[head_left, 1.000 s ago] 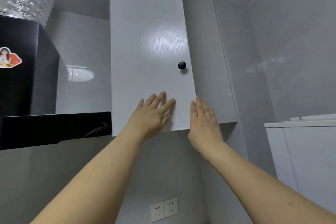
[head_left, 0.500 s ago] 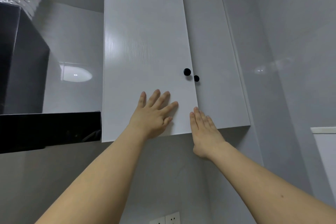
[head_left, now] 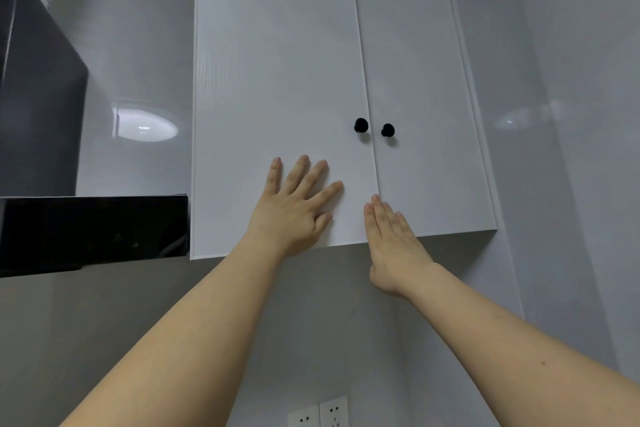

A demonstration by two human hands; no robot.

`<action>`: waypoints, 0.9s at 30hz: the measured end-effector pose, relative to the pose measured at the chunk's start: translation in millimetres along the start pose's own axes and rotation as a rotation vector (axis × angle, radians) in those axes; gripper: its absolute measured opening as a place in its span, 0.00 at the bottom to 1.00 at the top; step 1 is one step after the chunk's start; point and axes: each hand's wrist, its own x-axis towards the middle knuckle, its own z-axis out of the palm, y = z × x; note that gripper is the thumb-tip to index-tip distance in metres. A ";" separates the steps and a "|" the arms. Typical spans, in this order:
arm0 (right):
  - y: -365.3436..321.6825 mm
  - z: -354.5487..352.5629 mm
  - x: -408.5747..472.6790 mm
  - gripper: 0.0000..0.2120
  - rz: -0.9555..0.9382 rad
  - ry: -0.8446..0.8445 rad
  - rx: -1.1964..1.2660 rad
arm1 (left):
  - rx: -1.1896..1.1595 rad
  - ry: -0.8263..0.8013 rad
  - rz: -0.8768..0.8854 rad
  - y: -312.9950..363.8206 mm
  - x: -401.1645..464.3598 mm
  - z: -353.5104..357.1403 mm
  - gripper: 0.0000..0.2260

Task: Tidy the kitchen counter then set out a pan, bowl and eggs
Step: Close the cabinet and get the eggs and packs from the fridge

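left hand (head_left: pixel 294 215) flat, fingers (head_left: pixel 313 173) spread on white wood-grain cupboard door (head_left: pixel 277 80) | right hand (head_left: pixel 394 246) fingers together | push evenly till flush

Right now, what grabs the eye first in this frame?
Two bare hands at centre: the left hand is spread flat on the left cabinet door, and the right hand is edge-on at the doors' lower seam. Just above sit two black knobs, side by side. At far left looms the black range hood.
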 end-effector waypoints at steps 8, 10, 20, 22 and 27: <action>-2.6 12.6 8.8 0.44 -0.001 0.016 0.022 | 0.034 0.084 0.002 -1.9 0.2 12.4 0.25; -2.6 15.8 8.3 0.44 0.001 0.032 0.014 | 0.044 0.121 0.011 -2.7 -0.5 15.7 0.26; -2.4 23.0 10.3 0.44 0.004 0.051 0.000 | 0.063 0.223 0.036 -4.5 0.3 26.8 0.25; -1.9 22.8 10.0 0.44 0.006 0.046 -0.013 | 0.066 0.221 0.037 -4.4 0.7 28.0 0.25; -0.3 12.4 7.7 0.41 -0.008 0.023 -0.065 | 0.060 0.211 0.039 -7.0 0.5 27.9 0.26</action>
